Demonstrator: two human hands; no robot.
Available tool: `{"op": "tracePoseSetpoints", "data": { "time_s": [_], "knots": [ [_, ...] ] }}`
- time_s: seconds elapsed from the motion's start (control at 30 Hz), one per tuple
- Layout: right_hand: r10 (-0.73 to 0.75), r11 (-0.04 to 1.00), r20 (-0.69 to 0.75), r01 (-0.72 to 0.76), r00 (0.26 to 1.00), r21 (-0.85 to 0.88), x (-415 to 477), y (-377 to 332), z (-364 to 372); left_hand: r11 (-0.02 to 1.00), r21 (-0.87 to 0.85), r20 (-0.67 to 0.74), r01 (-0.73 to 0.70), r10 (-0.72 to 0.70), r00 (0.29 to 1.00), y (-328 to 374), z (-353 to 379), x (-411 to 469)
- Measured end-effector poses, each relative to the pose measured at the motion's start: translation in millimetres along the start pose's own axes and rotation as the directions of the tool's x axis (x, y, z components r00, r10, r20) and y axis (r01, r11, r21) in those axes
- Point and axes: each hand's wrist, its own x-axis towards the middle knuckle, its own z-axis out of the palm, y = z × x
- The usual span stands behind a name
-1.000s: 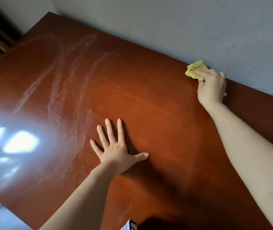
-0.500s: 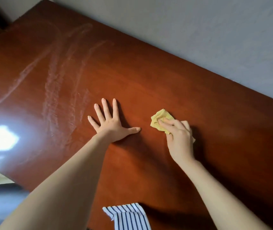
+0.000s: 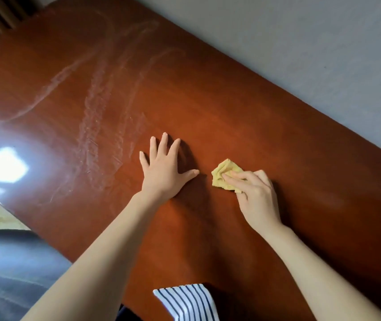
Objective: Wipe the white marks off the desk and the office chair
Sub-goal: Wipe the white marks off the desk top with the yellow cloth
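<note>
Left hand: palm down, flat on the desk, fingers straight and spread, thumb out to the right. It holds nothing.

Right hand: fingers curled over a crumpled yellow cloth, gripping it and pressing it onto the desktop. The cloth sits just beside the left thumb tip, not touching it.

White marks: long chalky streaks on the desktop left of the left hand, running up toward the far-left corner. The nearest streaks end just beside the little finger. Window glare covers the desk's left end.

Edges: the far edge of the desk meets a grey wall. The near-left edge runs diagonally above the office chair, whose dark seat shows faint pale smears. Bare wood lies right of the right hand out to the wall.

Pose: both forearms reach forward from the lower frame, bare, wrists low over the desk. A striped garment hangs between them at the near edge.
</note>
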Motion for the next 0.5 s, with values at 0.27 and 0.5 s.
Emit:
{"op": "tracePoseSetpoints", "data": {
  "time_s": [0.27,0.5],
  "knots": [
    [0.288,0.958,-0.064,-0.286,0.956,0.031,118.7,-13.2,42.7,0.991,-0.078,-0.059,-0.110,0.106,0.993,-25.2,-8.8,-59.0],
    [0.418,0.908,0.013,-0.418,0.908,0.017,152.0,-63.4,72.8,0.994,-0.077,-0.105,-0.077,0.069,0.992,-62.9,-10.5,-130.6]
  ]
}}
